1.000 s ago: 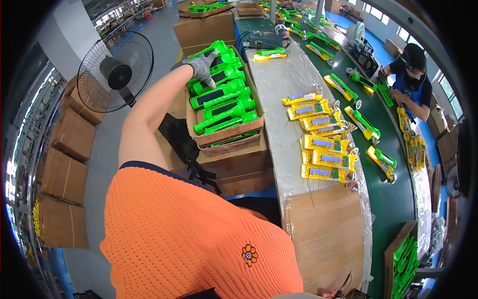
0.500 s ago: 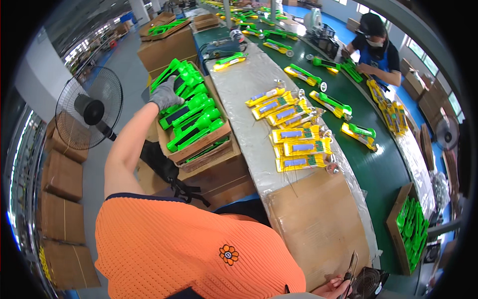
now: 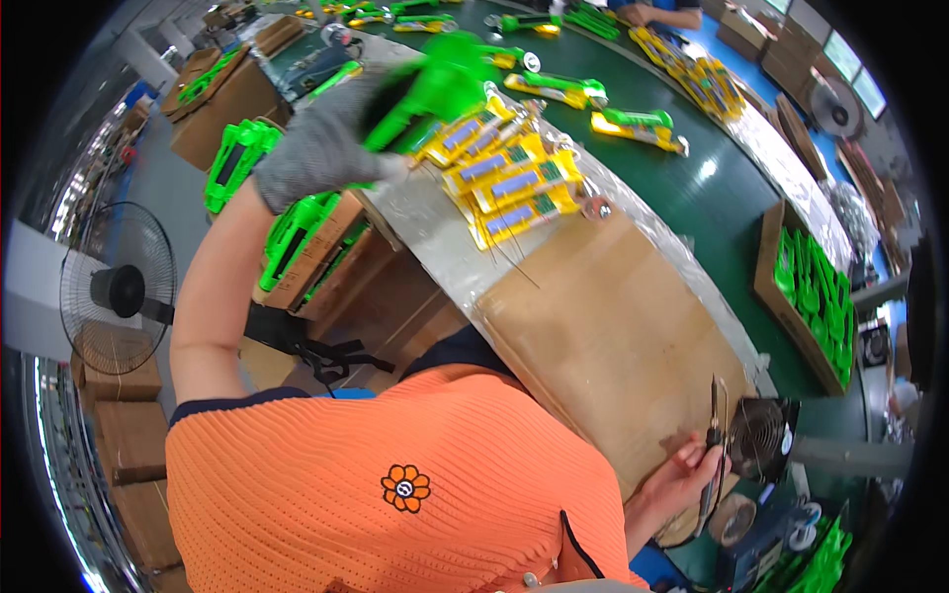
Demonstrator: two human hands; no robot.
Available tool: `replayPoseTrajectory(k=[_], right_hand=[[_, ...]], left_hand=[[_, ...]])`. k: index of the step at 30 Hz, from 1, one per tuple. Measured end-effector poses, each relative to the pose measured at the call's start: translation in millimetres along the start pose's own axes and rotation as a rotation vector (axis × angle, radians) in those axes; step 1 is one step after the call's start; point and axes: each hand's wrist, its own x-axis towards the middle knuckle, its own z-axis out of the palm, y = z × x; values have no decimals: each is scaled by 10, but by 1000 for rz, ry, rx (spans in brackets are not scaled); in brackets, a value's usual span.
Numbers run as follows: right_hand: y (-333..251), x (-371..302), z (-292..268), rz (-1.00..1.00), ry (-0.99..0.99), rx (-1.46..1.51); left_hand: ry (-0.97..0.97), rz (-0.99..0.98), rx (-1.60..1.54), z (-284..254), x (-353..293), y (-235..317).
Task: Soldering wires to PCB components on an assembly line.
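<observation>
My left hand (image 3: pixel 321 143), in a grey glove, is closed on a green plastic flashlight housing (image 3: pixel 445 84), blurred by motion. I hold it above the yellow parts (image 3: pixel 519 188) with bluish strips and thin wires, which lie in overlapping rows on the bench. My bare right hand (image 3: pixel 692 474) grips a soldering iron (image 3: pixel 714 430), its tip pointing up, beside the brown cardboard sheet (image 3: pixel 603 306). A thin wire-like length runs alongside the iron. Left of the bench, a carton (image 3: pixel 326 242) holds more green housings (image 3: pixel 297 237), partly hidden by my arm.
A black square fan (image 3: pixel 763 435) sits near my right hand, with a tape roll (image 3: pixel 733 519) below it. Green-and-yellow assemblies (image 3: pixel 638 128) lie on the green belt (image 3: pixel 682 188). A tray of green parts (image 3: pixel 816 296) stands right; a pedestal fan (image 3: pixel 124 290) stands left. A co-worker's hands (image 3: pixel 638 14) are across the belt.
My left hand has lifted a green housing out of the carton and carried it right, over the bench. My view has turned; my right hand with the soldering iron shows more fully.
</observation>
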Motion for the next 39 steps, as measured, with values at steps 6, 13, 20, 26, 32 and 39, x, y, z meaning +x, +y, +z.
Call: replayPoseTrajectory(k=[6, 13, 20, 26, 32, 39], right_hand=[[-95, -23, -12, -96, 10, 129], [-93, -84, -49, -113, 108, 14], [-39, -58, -54, -86, 149, 2], [32, -47, -176, -114, 99, -5], [-3, -67, -245, -123, 130, -72], [19, -62, -189, -87, 65, -45]], left_hand=[[-707, 551, 36, 1688, 723, 1266], [-548, 846, 52, 2283, 915, 1367], [-359, 819, -64, 2640, 253, 1064], [-319, 765, -319, 2526, 68, 1115], [190, 196, 182, 1851, 396, 317], [-69, -3, 310, 1860, 410, -149]])
